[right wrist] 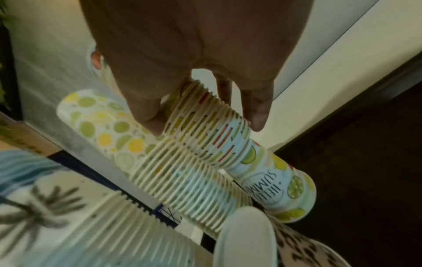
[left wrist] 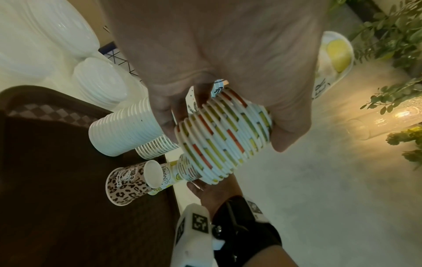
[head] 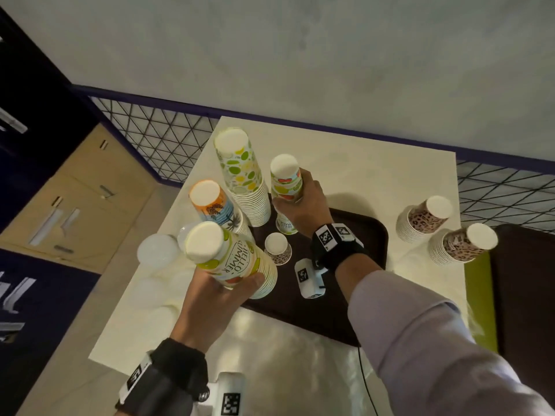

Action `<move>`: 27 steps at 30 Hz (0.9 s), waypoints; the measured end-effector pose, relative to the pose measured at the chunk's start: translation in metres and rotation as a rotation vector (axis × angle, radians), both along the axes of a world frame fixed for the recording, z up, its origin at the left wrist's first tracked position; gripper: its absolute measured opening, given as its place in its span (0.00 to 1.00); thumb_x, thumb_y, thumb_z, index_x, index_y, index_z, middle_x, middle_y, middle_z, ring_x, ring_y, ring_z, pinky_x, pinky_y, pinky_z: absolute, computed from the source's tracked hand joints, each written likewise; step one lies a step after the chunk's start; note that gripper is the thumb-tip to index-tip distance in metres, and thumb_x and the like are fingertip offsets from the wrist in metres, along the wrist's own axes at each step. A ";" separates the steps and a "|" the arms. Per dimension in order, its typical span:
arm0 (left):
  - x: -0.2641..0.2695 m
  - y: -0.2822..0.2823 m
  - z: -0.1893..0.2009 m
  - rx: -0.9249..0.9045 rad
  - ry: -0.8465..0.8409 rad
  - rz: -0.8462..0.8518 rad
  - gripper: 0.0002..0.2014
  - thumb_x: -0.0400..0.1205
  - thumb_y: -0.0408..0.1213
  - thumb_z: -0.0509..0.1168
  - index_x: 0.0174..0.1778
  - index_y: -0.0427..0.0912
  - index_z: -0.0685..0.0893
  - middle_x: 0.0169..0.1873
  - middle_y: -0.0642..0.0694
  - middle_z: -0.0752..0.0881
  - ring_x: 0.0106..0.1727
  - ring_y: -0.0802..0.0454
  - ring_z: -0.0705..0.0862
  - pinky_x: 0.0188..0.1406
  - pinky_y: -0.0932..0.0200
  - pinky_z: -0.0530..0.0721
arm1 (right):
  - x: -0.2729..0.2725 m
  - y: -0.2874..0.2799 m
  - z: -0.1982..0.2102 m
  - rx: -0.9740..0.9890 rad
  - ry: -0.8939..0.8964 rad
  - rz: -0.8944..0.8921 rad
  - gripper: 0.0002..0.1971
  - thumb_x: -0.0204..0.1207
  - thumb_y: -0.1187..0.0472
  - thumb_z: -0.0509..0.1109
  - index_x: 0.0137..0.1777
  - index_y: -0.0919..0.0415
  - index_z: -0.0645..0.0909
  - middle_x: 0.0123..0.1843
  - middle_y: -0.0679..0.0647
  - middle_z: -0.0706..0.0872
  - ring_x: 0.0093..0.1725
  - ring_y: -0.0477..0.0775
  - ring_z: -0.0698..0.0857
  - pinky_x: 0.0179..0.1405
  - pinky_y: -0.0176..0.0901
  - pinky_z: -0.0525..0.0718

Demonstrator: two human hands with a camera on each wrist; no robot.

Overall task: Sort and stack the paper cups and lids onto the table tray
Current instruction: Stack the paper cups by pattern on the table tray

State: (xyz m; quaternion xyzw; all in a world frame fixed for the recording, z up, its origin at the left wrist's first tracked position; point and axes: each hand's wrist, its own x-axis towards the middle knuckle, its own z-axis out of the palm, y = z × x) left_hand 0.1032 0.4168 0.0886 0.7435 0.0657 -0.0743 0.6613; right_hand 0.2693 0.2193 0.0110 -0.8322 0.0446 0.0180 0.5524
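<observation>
- The white lids (head: 157,250) are stacked on the desk (head: 360,175), off the tray's left edge.
- A "Hello Summer" cup stack (head: 231,259) is gripped by the left hand (head: 216,301) above the tray (head: 369,235).
- It is best lowered straight, clear of the palm-print stack (head: 214,208) and the lone leopard cup (head: 279,249).
- A second fruit stack (head: 286,181) is gripped by the right hand (head: 303,205).
- Two leopard stacks (head: 423,219) wait on the desk, right.

I record a dark brown tray (head: 354,301) on a cream table (head: 375,175). The cup stack in my left hand (head: 207,307) is white with lime, yellow and red fruit and black "HELLO SUMMER" lettering (head: 237,259). The tall far stack (head: 240,172) carries green and yellow citrus dots. One stack (head: 213,205) shows orange, blue and black palms. Three cups wear brown leopard print: the near single (head: 279,249) and two right-hand stacks (head: 423,219). The lids (head: 157,250) are translucent white.
</observation>
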 end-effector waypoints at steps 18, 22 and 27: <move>0.014 0.001 -0.006 -0.075 0.022 0.001 0.43 0.63 0.49 0.84 0.76 0.47 0.79 0.68 0.52 0.90 0.71 0.51 0.87 0.72 0.45 0.86 | -0.060 -0.017 0.005 -0.058 0.036 -0.142 0.31 0.76 0.59 0.77 0.78 0.53 0.70 0.76 0.56 0.72 0.69 0.56 0.80 0.65 0.49 0.84; 0.020 -0.009 -0.003 -0.005 0.007 -0.041 0.43 0.66 0.52 0.84 0.78 0.51 0.77 0.70 0.55 0.88 0.73 0.54 0.85 0.76 0.40 0.83 | -0.106 -0.020 0.054 0.125 -0.106 -0.096 0.17 0.75 0.62 0.70 0.63 0.48 0.79 0.65 0.52 0.82 0.62 0.44 0.85 0.52 0.27 0.81; 0.023 -0.024 0.004 -0.017 0.006 -0.151 0.39 0.75 0.43 0.82 0.81 0.53 0.73 0.71 0.59 0.86 0.73 0.58 0.84 0.73 0.52 0.85 | -0.151 -0.017 0.076 0.202 -0.071 0.184 0.24 0.79 0.48 0.70 0.75 0.47 0.76 0.73 0.46 0.81 0.73 0.49 0.81 0.64 0.47 0.86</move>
